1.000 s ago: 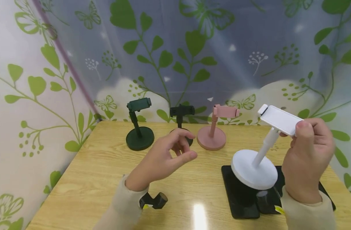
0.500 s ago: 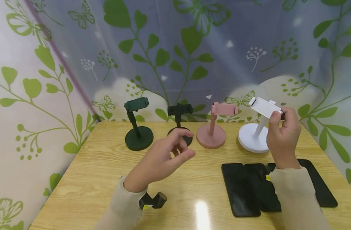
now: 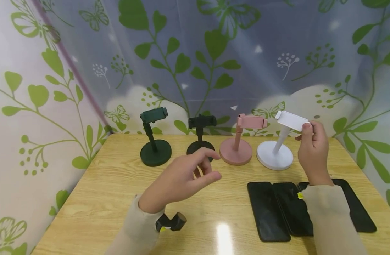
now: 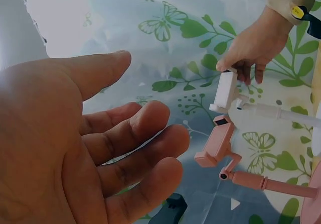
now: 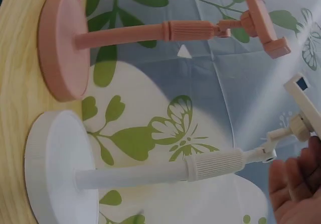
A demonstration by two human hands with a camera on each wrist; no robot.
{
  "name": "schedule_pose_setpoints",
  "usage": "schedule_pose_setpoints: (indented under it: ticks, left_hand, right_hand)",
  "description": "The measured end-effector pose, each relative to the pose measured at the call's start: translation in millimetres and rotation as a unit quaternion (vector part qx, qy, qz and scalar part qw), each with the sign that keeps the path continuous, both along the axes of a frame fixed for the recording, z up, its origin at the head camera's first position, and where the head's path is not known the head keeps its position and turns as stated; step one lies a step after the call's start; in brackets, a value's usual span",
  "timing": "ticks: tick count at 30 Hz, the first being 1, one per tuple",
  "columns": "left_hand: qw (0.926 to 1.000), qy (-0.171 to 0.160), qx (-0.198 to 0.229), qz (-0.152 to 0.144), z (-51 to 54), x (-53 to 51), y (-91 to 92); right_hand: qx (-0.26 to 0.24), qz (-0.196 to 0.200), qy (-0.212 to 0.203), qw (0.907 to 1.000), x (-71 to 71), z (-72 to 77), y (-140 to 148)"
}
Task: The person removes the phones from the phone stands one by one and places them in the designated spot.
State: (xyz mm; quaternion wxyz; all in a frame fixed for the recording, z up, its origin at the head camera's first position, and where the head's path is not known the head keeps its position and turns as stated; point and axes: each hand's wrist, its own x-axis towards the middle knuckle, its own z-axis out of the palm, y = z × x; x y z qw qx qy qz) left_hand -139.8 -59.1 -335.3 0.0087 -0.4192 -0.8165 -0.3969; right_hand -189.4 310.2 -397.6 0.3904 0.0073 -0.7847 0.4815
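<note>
My right hand pinches the right end of the holder on a white phone stand, thumb on the front. That stand is upright, and its round base appears to rest on the table beside a pink phone stand. In the right wrist view the fingers reach up by the white holder's back. My left hand hovers over the middle of the table with loosely bent fingers, holding nothing. It partly covers the base of a black phone stand. Farther left stands a dark green phone stand.
Several black phones lie side by side at the front right: the leftmost phone shows fully, while my right sleeve covers part of the others. A leaf-patterned cloth hangs behind the wooden table.
My right hand has carried the white stand back and to the left, from above the phones into the row next to the pink one. The left hand has barely moved.
</note>
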Motion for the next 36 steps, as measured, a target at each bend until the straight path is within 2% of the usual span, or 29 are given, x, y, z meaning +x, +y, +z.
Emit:
schedule_pose_setpoints:
  ticks: [4,12,17,21,24,32,36]
  left_hand:
    - [0.9999,-0.011,-0.009,-0.007,-0.6,0.6,1.5]
    - [0.9996,-0.017,-0.02,-0.008,-2.8,0.4,2.9]
    - [0.9996,-0.01,-0.024,-0.01,-3.8,-0.1,4.1]
    - [0.9994,0.0,-0.032,-0.012,-3.8,-0.3,4.7]
    - [0.9992,0.002,-0.039,-0.011,-4.2,-0.4,4.9]
    - [0.9985,0.007,-0.054,-0.003,-4.4,1.2,3.0]
    - [0.9978,0.019,-0.064,0.003,-4.2,1.1,0.3]
  right_hand:
    - [-0.048,0.025,-0.007,0.9985,-2.2,1.7,1.6]
    - [-0.127,0.068,-0.032,0.9891,-3.8,1.9,7.5]
    - [-0.178,0.102,-0.042,0.9778,-2.1,4.1,9.8]
    - [-0.223,0.126,-0.034,0.9662,-1.1,5.5,9.2]
    - [-0.243,0.134,-0.027,0.9603,-1.5,5.7,8.2]
    - [-0.26,0.155,-0.029,0.9525,-1.0,6.9,7.2]
    - [-0.269,0.137,-0.042,0.9525,-2.2,4.1,7.2]
